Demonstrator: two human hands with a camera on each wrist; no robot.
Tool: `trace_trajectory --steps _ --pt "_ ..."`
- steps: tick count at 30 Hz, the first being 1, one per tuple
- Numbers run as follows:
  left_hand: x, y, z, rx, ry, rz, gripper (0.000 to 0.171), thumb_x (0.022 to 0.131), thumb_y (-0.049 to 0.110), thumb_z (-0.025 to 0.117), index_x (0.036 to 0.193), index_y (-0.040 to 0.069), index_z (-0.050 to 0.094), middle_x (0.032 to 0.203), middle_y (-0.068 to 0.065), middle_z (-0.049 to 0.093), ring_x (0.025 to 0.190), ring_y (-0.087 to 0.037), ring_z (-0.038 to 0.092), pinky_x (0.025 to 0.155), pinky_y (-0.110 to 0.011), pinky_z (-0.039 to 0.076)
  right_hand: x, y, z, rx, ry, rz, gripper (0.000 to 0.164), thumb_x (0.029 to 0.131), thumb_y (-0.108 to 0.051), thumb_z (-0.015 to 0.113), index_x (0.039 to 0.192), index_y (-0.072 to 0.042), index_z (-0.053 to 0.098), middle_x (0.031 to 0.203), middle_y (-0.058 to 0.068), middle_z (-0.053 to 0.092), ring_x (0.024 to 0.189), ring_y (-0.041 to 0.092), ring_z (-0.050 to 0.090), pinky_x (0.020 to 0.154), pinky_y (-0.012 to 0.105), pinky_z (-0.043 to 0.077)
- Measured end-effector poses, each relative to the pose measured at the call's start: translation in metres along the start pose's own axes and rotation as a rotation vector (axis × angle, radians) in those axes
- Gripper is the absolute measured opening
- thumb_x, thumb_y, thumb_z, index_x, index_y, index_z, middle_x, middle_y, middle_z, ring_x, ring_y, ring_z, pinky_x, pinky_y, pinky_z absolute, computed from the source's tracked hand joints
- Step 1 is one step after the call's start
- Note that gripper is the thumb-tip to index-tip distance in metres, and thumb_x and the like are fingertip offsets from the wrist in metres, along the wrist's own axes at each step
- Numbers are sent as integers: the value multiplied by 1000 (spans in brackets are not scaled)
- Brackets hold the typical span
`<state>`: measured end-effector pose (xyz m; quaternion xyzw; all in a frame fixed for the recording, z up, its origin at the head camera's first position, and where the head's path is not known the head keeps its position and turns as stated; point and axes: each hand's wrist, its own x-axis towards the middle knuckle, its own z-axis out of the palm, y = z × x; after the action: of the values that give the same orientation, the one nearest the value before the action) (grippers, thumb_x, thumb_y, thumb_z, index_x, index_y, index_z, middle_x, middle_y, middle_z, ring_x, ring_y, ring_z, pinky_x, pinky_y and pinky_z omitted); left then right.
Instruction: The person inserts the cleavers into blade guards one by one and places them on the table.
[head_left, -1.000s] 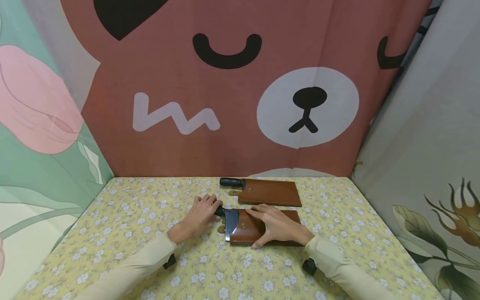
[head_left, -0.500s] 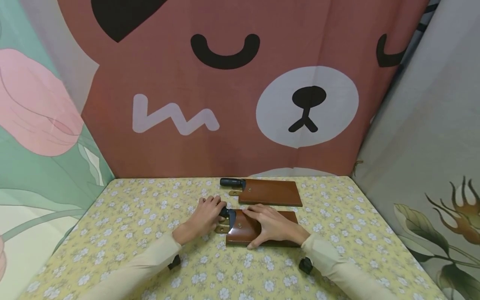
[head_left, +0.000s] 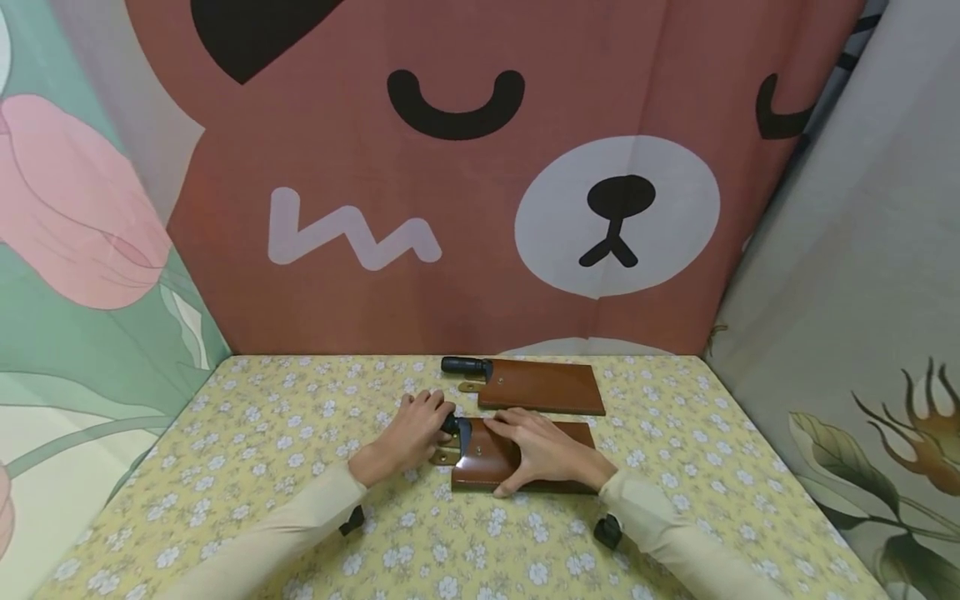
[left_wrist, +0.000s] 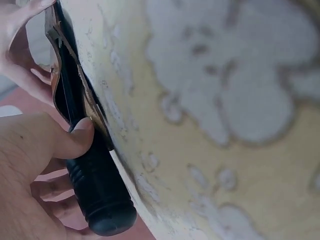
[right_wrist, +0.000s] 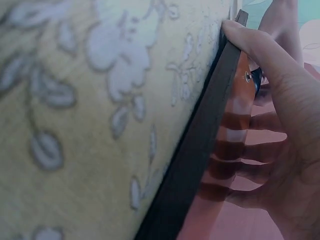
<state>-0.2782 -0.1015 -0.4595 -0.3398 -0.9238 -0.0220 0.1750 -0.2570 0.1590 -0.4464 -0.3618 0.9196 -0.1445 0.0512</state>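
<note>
A cleaver (head_left: 465, 435) with a black handle (left_wrist: 102, 192) sits in a brown leather sheath (head_left: 480, 472) lying flat. Only a dark strip of its blade shows at the sheath's mouth. The left hand (head_left: 408, 431) grips the handle, with its thumb near the handle's blade end in the left wrist view. Across the sheath lies the right hand (head_left: 551, 451), holding it with the thumb at the near edge and the fingers over the top face. A snap strap (head_left: 444, 457) sticks out unfastened beside the handle. In the right wrist view the sheath's dark edge (right_wrist: 200, 155) faces the camera.
Behind, a second cleaver with a black handle (head_left: 463, 365) lies in a matching brown sheath (head_left: 543, 388), its strap (head_left: 470, 387) also sticking out. A yellow floral cloth (head_left: 420, 550) covers the table. Printed curtains (head_left: 465, 308) stand at the back and sides.
The left hand has moved right, sliding the cleaver deeper into the sheath, so the bare blade strip has narrowed. The sheath and right hand have shifted slightly left. Little differs over the last half second.
</note>
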Motion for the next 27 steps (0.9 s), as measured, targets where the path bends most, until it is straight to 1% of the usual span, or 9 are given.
trace_trajectory --steps 6,11,16,20,23,27 --pt "5 0 1 -18 24 4 35 86 29 75 113 10 63 99 -7 57 86 -22 54 72 -43 42 -2 2 -2 4 -12 28 108 69 -67 77 154 -17 32 158 19 31 146 43 29 113 63 26" --pt "8 -1 2 -45 8 -4 37 87 31 74 117 12 63 101 -5 58 89 -21 54 72 -43 42 -4 4 -3 2 -19 34 109 70 -70 74 155 -18 31 159 18 30 146 41 28 114 62 25" --pt "3 -4 1 -111 -12 -26 38 87 31 74 118 13 62 104 -4 58 92 -21 54 72 -43 39 -3 5 0 23 -37 20 108 72 -69 73 156 -18 29 160 16 28 147 40 26 114 63 24" --pt "-2 -8 2 -143 -12 -22 38 88 31 73 119 13 62 105 -4 59 93 -21 55 71 -41 37 -3 5 1 33 -62 13 107 74 -68 72 157 -19 26 161 15 25 148 41 24 114 63 23" --pt "-4 -11 3 -161 -13 -12 39 88 32 73 120 13 63 106 -4 60 95 -21 56 72 -41 39 -4 4 1 41 -71 11 106 75 -69 70 157 -20 24 162 14 23 148 41 22 115 63 21" --pt "-5 -15 2 -194 -15 -5 41 89 36 71 123 13 64 110 -4 62 98 -21 58 76 -44 44 -6 5 0 51 -57 -3 106 75 -68 71 157 -21 24 162 13 24 149 39 23 115 63 22"
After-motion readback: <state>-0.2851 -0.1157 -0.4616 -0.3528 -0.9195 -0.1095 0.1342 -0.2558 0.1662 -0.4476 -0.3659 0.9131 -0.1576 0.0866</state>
